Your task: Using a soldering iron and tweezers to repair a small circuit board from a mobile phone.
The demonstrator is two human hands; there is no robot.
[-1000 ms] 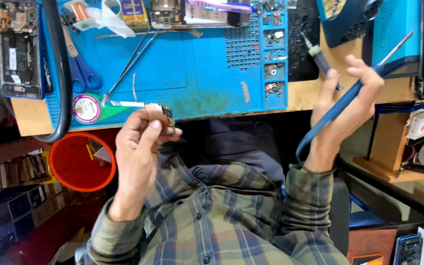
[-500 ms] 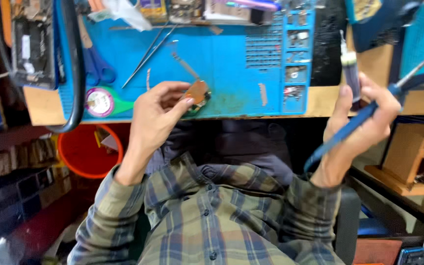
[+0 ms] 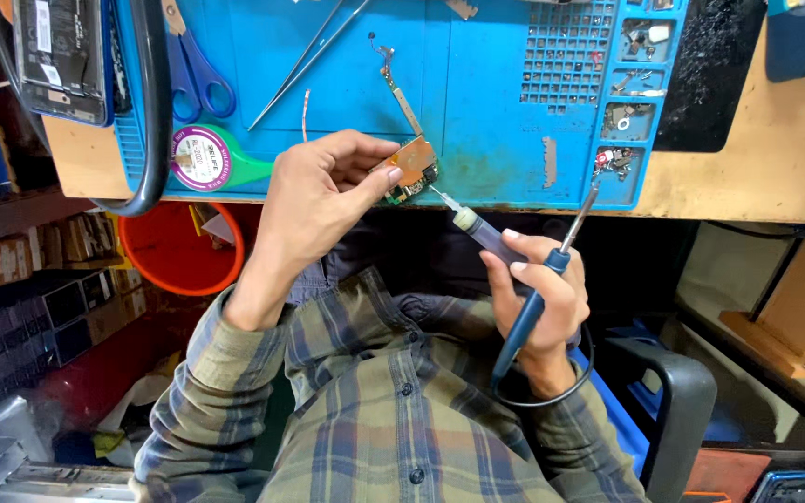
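Pinching a small orange-taped circuit board, the left hand meets the right hand's gripped soldering iron.

Two hands are at work: the left hand and the right hand. One small circuit board sits in the left grip. The right grip carries two tools: one soldering iron and one blue-handled tool. On the surface lies one blue mat, with one pair of scissors, two long tweezers and one round green-and-purple reel. One phone lies far left. One orange bucket stands below.
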